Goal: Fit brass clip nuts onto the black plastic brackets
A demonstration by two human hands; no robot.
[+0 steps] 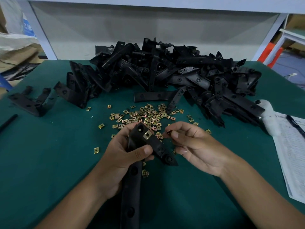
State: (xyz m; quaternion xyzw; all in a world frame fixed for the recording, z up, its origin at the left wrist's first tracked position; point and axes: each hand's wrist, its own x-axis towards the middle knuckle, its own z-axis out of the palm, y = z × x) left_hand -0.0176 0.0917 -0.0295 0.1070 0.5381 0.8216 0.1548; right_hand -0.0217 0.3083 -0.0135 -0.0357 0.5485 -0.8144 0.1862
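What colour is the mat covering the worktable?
Dark green mat, shown best in the head view.

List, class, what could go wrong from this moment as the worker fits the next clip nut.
1. The right hand pinches a clip nut by its edge above the green mat; it could slip and drop among the loose clip nuts.
2. The left hand holds the bracket tilted, so the nut might seat crooked.
3. The fitted nut may shift if knocked.
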